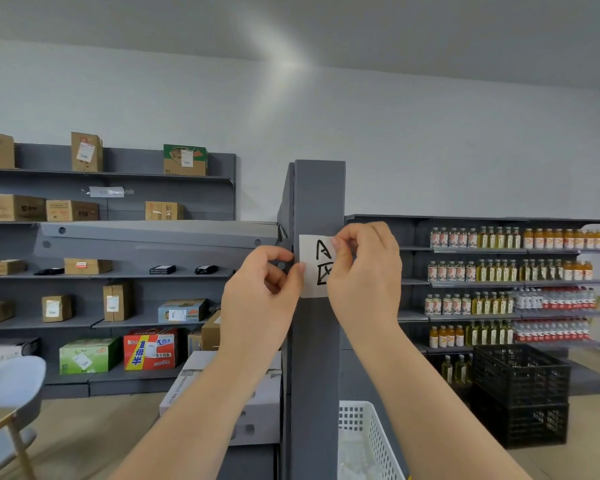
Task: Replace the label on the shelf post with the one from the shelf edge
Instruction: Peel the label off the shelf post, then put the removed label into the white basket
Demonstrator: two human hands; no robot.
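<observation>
A white paper label with black hand-drawn marks lies against the front of the grey shelf post at about chest height. My left hand pinches the label's left edge with thumb and forefinger. My right hand has its fingertips on the label's upper right part and covers that side. Both forearms reach up from the bottom of the view. A second white label sits on a shelf edge far to the left.
Grey shelves with cardboard boxes fill the left side. Shelves of bottles stand to the right, with stacked black crates below. A white basket stands at the post's foot, a chair at the lower left.
</observation>
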